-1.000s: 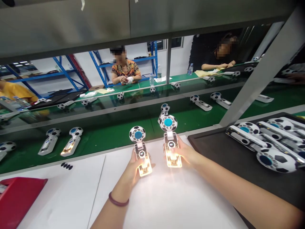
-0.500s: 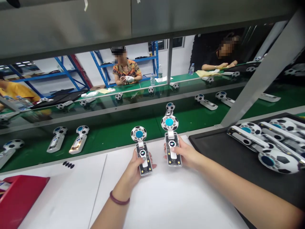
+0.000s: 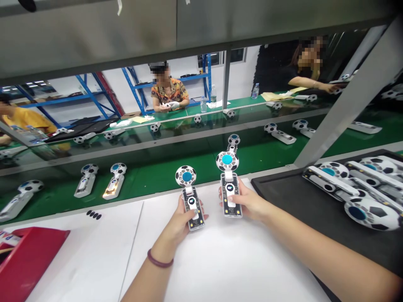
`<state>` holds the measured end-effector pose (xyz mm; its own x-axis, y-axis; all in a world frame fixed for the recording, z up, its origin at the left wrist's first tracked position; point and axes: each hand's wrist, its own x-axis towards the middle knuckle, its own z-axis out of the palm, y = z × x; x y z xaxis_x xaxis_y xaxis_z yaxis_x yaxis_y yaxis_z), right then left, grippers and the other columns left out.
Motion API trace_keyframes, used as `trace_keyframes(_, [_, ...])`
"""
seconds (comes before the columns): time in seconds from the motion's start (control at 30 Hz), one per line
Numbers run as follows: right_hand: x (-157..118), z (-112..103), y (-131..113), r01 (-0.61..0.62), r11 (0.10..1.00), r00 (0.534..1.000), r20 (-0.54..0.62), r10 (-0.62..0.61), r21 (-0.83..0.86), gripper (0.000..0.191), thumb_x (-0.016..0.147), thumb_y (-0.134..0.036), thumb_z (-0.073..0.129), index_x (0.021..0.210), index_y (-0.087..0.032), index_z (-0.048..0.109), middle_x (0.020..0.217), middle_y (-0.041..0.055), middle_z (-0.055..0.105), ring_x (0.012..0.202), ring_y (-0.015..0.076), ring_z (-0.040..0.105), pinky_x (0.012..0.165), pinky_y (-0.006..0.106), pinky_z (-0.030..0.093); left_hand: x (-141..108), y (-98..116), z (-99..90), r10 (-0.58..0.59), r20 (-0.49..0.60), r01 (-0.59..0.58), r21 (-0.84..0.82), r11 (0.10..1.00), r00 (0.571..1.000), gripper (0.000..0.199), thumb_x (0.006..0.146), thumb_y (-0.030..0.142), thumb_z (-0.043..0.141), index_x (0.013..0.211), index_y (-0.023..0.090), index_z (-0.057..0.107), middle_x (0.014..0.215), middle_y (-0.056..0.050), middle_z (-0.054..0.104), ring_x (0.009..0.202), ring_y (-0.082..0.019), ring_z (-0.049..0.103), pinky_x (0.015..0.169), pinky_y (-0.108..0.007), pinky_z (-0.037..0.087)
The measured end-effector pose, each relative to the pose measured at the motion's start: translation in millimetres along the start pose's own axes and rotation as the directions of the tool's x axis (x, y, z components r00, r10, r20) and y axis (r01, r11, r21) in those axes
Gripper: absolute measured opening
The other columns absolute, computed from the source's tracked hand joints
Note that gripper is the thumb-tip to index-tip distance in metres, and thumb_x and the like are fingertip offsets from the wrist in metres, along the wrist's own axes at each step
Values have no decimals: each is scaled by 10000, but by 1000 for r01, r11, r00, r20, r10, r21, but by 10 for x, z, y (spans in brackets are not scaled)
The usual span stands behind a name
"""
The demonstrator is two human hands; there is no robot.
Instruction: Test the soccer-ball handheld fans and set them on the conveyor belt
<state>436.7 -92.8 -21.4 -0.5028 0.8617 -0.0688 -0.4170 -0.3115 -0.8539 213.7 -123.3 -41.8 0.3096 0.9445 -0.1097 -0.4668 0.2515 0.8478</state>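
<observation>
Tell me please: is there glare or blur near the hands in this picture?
Head view: the left hand with the left fan and the right hand with the right fan look sharp, without strong glare; a small bright glare shows on a fan on the green belt.

Paper sheet (image 3: 220, 264) passable below left hand (image 3: 181, 224) and right hand (image 3: 248, 205), black tray (image 3: 283, 209) blocking right, red bin (image 3: 28, 264) left

Fan screens (image 3: 230, 188) too small to read; red tray (image 3: 28, 262) cut off left.
</observation>
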Motion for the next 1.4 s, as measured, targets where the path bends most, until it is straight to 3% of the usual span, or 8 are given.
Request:
trace_keyframes(0.53, [3,28,-3,13,999,1000,-7,-14,-49,623,658,-181,697,1115,-280,286,892,2,570,783,168,589,721,346,460,-7,-14,-22,-8,-8,9,44,999,1000,444,712,153,644,1057,243,379,968,-24,569,825,-170,580,868,-513,449])
trace_keyframes(0.83, [14,86,-22,-48,992,997,-57,42,-121,632,608,-181,703,1086,-258,296,851,-6,568,733,165,581,666,322,450,-7,-3,-2,-7,-35,9,62,998,999,462,687,162,669,1048,231,390,955,-36,581,797,-173,587,832,-492,473])
trace_keyframes(1.07, [-29,68,-17,13,997,999,33,-11,-78,603,621,-181,719,1081,-262,338,922,10,575,780,168,592,694,330,458,-35,-4,18,7,1,-7,66,998,1000,453,686,184,688,1046,242,418,937,-23,583,805,-176,598,831,-457,477])
trace_keyframes(1.2, [-36,77,-114,90,995,995,47,-92,51,440,658,-274,717,1013,-218,462,958,40,577,812,173,587,745,355,474,-82,177,214,114,-8,-114,-37,993,993,454,622,287,749,1002,226,507,997,-34,586,789,-188,605,792,-441,506])
trace_keyframes(1.3, [-94,117,-324,100,984,989,90,-114,148,323,654,-359,721,870,-196,545,808,14,569,737,145,564,707,313,483,-135,439,405,207,-57,-214,-170,962,977,481,574,414,763,981,239,577,945,-15,605,733,-166,601,705,-361,537])
trace_keyframes(1.4, [-283,180,-630,146,987,984,97,-152,69,302,630,-359,747,830,-208,578,727,-8,539,705,140,548,678,298,484,-311,762,525,326,-78,-329,-27,944,942,442,563,417,766,939,230,627,727,8,603,588,-130,571,562,-260,516])
